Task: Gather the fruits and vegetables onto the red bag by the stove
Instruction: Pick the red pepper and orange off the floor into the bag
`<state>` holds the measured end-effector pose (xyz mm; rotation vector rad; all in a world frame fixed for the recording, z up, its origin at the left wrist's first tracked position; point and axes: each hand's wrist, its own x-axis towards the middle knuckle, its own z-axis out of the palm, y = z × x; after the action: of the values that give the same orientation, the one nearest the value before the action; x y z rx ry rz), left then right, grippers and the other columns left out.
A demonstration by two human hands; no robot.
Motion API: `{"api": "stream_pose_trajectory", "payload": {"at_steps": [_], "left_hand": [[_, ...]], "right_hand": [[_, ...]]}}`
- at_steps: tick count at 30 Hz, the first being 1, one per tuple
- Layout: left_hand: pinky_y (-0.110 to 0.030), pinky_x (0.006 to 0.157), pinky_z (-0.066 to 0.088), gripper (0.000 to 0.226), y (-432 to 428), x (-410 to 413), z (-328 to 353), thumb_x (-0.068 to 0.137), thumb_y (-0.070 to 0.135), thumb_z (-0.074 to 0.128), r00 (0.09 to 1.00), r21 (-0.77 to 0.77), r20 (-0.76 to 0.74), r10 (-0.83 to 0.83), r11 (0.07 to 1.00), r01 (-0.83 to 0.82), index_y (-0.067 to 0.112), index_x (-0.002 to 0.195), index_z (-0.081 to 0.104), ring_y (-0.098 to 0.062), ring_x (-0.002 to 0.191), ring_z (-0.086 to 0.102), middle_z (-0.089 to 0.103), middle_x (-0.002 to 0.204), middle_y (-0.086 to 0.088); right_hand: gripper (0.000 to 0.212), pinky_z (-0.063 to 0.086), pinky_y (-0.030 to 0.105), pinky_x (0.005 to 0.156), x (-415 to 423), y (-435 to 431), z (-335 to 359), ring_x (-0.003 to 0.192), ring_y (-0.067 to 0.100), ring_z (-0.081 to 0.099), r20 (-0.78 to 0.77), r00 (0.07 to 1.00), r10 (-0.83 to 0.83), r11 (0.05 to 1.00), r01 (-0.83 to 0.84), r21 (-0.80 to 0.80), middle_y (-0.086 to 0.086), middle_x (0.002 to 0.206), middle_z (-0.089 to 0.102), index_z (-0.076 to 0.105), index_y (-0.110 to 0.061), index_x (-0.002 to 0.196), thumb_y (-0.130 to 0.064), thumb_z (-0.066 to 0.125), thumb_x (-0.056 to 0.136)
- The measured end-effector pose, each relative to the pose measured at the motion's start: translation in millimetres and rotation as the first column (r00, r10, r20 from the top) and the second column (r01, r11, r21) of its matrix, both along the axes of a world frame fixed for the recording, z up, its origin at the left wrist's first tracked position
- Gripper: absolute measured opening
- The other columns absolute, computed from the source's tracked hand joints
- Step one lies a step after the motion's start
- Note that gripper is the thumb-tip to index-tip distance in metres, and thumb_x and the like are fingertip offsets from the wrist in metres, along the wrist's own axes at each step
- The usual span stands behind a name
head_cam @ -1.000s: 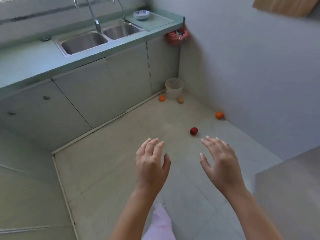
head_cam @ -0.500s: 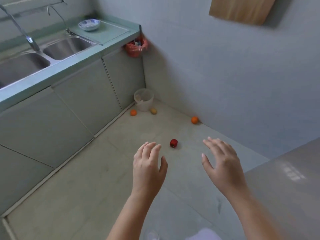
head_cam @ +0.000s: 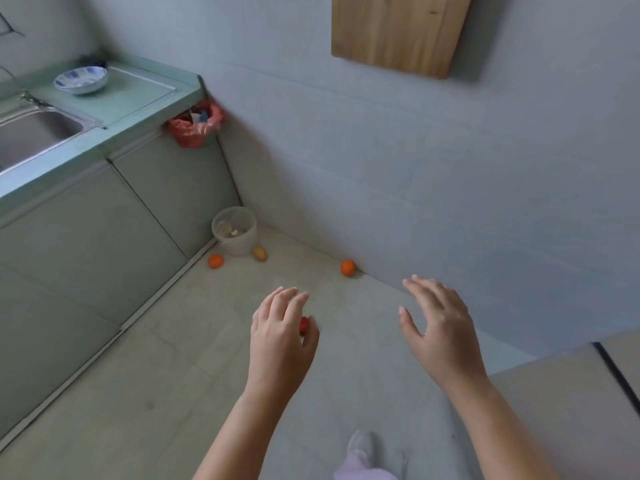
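Since half a second back the view has closed in on the corner, and the left hand [head_cam: 282, 336] now covers most of the red fruit [head_cam: 303, 325] on the floor [head_cam: 173, 375]. Both it and the right hand [head_cam: 440, 327] are spread open, holding nothing. Two oranges [head_cam: 215, 261] [head_cam: 347, 268] and a potato [head_cam: 259, 253] wait near the bucket [head_cam: 234, 230]; pickup looks next.

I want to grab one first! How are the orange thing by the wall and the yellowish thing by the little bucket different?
The orange fruit by the wall is round and bright orange; the yellowish one is oval and pale tan. The orange one sits against the wall; the yellowish one is right beside the bucket. Both lie on the floor, untouched.
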<state>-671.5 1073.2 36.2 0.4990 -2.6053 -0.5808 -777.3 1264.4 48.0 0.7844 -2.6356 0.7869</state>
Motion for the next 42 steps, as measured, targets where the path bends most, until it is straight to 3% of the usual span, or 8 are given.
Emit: {"api": "stream_pose_trajectory", "payload": {"at_steps": [15,22,27,35,42], "left_hand": [[-0.046,0.088,0.044,0.043,-53,-136,-39,0.079,0.03,0.041,0.974,0.071,0.073,0.215,0.973,-0.22,0.002,0.103,0.064,-0.038,0.105,0.056,0.065,0.106,-0.014],[-0.044,0.088,0.044,0.042,-103,-188,-69,0.079,0.027,0.042,0.932,0.132,0.083,0.353,0.923,-0.362,0.0,0.103,0.063,-0.037,0.104,0.056,0.065,0.105,-0.014],[-0.044,0.083,0.047,0.043,-119,-203,-99,0.078,0.028,0.041,0.883,0.168,0.182,0.432,0.871,-0.461,0.001,0.101,0.064,-0.037,0.099,0.059,0.065,0.103,-0.014],[-0.039,0.08,0.047,0.042,-111,-235,-173,0.076,0.029,0.041,0.784,0.192,0.271,0.558,0.767,-0.612,0.003,0.097,0.066,-0.033,0.093,0.063,0.067,0.098,-0.011],[-0.044,0.081,0.047,0.044,-111,-272,-301,0.077,0.031,0.039,0.662,0.227,0.329,0.674,0.624,-0.748,0.002,0.098,0.065,-0.034,0.097,0.06,0.066,0.1,-0.012]], "right_hand": [[0.041,0.037,0.036,0.091,-171,-59,-33,0.1,0.031,0.057,0.098,0.98,0.17,0.98,-0.179,0.084,0.013,0.11,0.064,0.062,-0.006,0.111,-0.03,0.045,0.082],[0.042,0.034,0.034,0.092,-253,-130,-41,0.102,0.034,0.058,0.162,0.934,0.318,0.919,-0.346,0.189,0.013,0.111,0.064,0.062,-0.007,0.11,-0.031,0.044,0.081],[0.043,0.035,0.035,0.092,-295,-176,-62,0.102,0.033,0.058,0.171,0.893,0.416,0.877,-0.444,0.185,0.014,0.111,0.065,0.063,-0.006,0.11,-0.031,0.043,0.08],[0.044,0.036,0.033,0.088,-362,-211,-152,0.096,0.032,0.061,0.299,0.806,0.511,0.798,-0.574,0.181,0.014,0.106,0.067,0.064,-0.005,0.106,-0.031,0.043,0.077],[0.045,0.036,0.035,0.087,-422,-233,-290,0.097,0.032,0.061,0.351,0.721,0.598,0.686,-0.687,0.242,0.013,0.106,0.067,0.064,-0.005,0.105,-0.032,0.042,0.076]]}}
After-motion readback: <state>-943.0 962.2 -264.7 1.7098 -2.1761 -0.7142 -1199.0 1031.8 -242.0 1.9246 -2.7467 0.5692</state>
